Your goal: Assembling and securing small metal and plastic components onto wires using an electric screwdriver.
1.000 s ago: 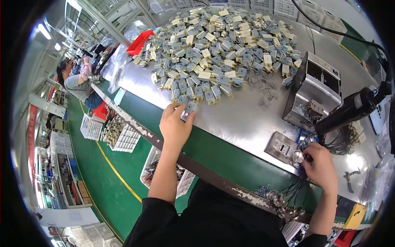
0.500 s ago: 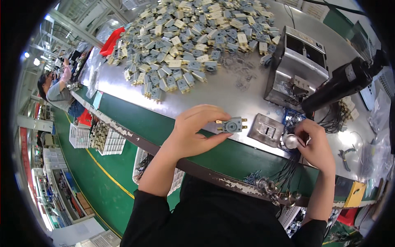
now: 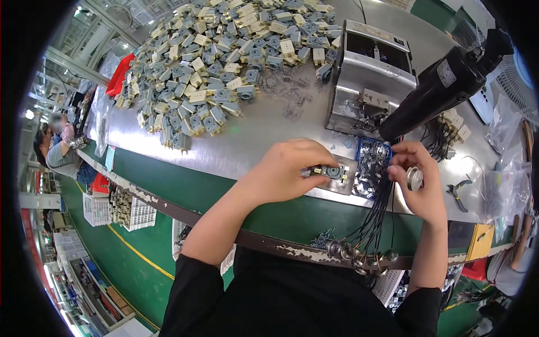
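Note:
My left hand [image 3: 295, 171] pinches a small grey-and-cream switch block [image 3: 334, 172] with brass tabs. The block is over a flat metal fixture [image 3: 343, 187], partly hidden by the hand; whether they touch I cannot tell. A round silver metal cap [image 3: 415, 178] rests in my right hand [image 3: 425, 197], which is curled around it. The right thumb and forefinger are beside the black wires and a blue tray [image 3: 365, 195] of small metal clips. Several similar metal caps [image 3: 348, 251] on black wires lie at the table's near edge.
A large heap of switch blocks [image 3: 224, 62] covers the back left, with loose springs [image 3: 286, 87] beside it. A metal machine [image 3: 365, 78] and a black cylindrical tool [image 3: 426, 90] stand behind the tray. Pliers [image 3: 459, 195] lie at right. Another person [image 3: 62, 151] is far left.
My left hand has carried the switch block right, over the fixture. My right hand has drawn the cap away from the fixture and turned it, uncovering the tray. The whole view has shifted.

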Tool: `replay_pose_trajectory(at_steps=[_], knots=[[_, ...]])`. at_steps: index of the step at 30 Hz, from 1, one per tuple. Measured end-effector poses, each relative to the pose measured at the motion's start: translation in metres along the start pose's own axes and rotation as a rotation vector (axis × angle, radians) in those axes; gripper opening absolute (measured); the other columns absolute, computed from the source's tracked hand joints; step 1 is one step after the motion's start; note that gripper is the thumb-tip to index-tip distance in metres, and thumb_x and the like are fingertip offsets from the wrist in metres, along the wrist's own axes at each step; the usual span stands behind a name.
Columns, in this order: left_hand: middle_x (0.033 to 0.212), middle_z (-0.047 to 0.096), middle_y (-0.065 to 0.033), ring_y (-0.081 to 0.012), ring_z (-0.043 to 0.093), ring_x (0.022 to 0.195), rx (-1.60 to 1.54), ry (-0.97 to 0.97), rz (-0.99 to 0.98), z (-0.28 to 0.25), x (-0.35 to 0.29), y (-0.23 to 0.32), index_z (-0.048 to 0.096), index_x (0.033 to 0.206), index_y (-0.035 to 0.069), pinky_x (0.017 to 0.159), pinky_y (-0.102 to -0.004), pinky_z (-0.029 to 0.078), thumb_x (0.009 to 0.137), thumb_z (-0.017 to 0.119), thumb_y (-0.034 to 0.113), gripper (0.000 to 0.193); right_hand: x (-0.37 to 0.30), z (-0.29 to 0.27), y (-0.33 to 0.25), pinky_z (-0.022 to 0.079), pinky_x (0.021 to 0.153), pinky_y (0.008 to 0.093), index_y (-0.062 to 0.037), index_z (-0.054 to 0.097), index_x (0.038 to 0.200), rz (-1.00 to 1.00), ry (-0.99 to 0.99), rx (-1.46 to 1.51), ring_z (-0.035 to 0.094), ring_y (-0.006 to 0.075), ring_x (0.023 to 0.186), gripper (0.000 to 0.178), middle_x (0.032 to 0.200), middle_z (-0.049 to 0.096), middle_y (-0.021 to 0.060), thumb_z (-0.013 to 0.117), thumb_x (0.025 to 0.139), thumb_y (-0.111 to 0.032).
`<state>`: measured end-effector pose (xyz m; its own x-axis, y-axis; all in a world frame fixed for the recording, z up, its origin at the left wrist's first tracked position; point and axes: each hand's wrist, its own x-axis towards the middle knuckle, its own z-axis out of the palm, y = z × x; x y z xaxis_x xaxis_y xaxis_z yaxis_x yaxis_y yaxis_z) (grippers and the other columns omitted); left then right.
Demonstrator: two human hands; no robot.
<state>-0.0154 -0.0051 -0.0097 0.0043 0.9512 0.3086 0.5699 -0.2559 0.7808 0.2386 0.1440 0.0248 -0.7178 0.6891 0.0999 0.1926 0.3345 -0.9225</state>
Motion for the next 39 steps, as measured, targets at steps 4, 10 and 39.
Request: replay_pose_trajectory(at_steps=[4, 10, 39], knots=[[0.102, 0.077, -0.005, -0.0253, 0.071, 0.098, 0.084, 0.006, 0.11, 0.006, 0.003, -0.006, 0.079, 0.097, 0.007, 0.083, -0.0371, 0.058, 0.073, 0.088, 0.01, 0.026, 0.002, -0.01, 0.003, 0.051, 0.068, 0.0279, 0.0016, 0.066, 0.101, -0.188, -0.09, -0.211, 0.064, 0.0144, 0.076, 0.012, 0.085, 0.065, 0.0077, 0.068, 0.09, 0.007], [0.108, 0.076, -0.0013, -0.0233, 0.07, 0.1, 0.271, 0.006, 0.221, 0.004, -0.004, -0.007, 0.079, 0.099, 0.011, 0.081, -0.0368, 0.057, 0.077, 0.085, 0.016, 0.023, 0.003, -0.008, -0.004, 0.051, 0.069, 0.0337, 0.0008, 0.07, 0.093, -0.274, -0.144, -0.27, 0.066, 0.0241, 0.079, 0.01, 0.088, 0.068, 0.0125, 0.07, 0.085, 0.005], [0.075, 0.072, -0.0146, -0.0288, 0.073, 0.067, 0.303, -0.268, -0.033, -0.023, 0.049, 0.017, 0.067, 0.089, 0.001, 0.061, -0.0387, 0.057, 0.09, 0.071, 0.013, 0.013, -0.013, -0.018, -0.009, 0.05, 0.066, 0.0315, 0.0035, 0.074, 0.086, -0.32, -0.115, -0.121, 0.065, 0.0237, 0.075, 0.017, 0.082, 0.066, 0.0133, 0.064, 0.073, -0.001]])
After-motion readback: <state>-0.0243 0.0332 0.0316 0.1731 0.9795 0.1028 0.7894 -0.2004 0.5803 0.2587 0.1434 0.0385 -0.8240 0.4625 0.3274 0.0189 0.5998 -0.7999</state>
